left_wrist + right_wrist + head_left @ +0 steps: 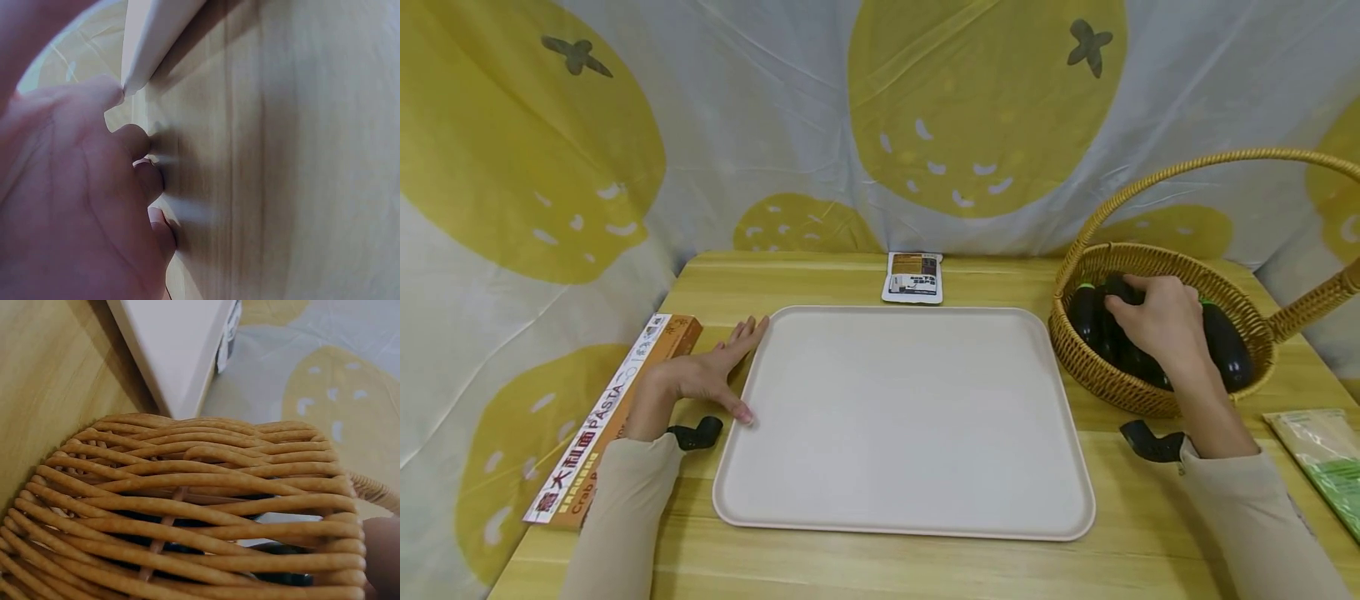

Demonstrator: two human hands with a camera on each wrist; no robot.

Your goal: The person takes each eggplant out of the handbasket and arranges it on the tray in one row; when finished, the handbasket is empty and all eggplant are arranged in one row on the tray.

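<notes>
A white rectangular tray [902, 417] lies flat on the table. At its left edge is my left hand [711, 371], fingers spread, with the thumb and a fingertip touching the rim. In the left wrist view, the other fingertips of the left hand [81, 181] rest on the tabletop beside the tray. My right hand [1165, 321] reaches into a wicker basket [1105, 379] and grips a dark eggplant [1122, 287] between thumb and fingers. Other eggplants [1227, 346] lie around it. The right wrist view shows mostly woven basket wall [187, 506], which hides the grip.
A pasta box [610, 408] lies left of the tray, beneath the left forearm. Behind the tray is a small white packet [913, 277]. A clear and green bag [1326, 458] lies at the right. The tall basket handle [1195, 158] arches over the basket; a patterned cloth [760, 108] hangs behind the table.
</notes>
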